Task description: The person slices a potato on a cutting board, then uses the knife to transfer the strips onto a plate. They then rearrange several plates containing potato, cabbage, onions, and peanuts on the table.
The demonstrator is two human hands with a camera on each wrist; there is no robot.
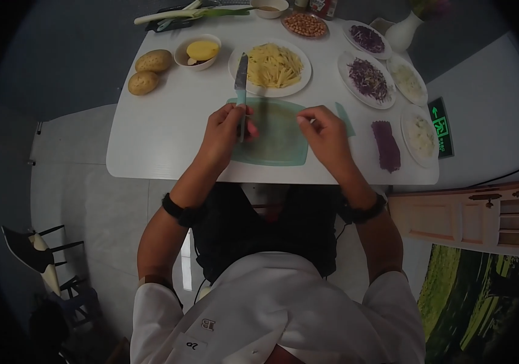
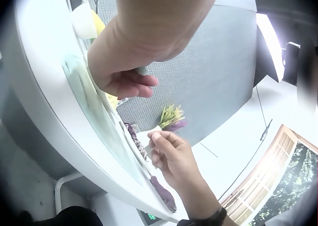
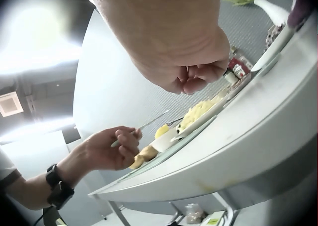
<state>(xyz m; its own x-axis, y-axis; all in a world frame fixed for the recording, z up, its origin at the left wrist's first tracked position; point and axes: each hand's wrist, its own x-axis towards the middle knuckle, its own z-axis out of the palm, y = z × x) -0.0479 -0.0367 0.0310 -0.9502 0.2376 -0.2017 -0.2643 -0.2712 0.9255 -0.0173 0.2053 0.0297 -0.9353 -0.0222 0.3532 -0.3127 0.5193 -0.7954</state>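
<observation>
My left hand (image 1: 223, 130) holds a knife (image 1: 241, 76) by its light blue handle over the left part of a green cutting board (image 1: 278, 145); the blade points away from me. The right wrist view shows the thin blade (image 3: 155, 119) slanting up from that hand. My right hand (image 1: 326, 133) hovers by the board's right edge, fingers curled and thumb close to the index fingertip, with nothing visible in it. Beyond the board, a white plate (image 1: 235, 67) bears a heap of pale yellow potato strips (image 1: 274, 65).
Two potatoes (image 1: 153, 60) and a bowl (image 1: 180, 60) with a peeled potato (image 1: 202, 50) are at left. Right of the board lie a flat pale green piece (image 1: 344, 118), a purple block (image 1: 386, 145) and plates of shredded purple (image 1: 367, 79) and white food (image 1: 420, 136). Peanuts (image 1: 305, 25) stand behind.
</observation>
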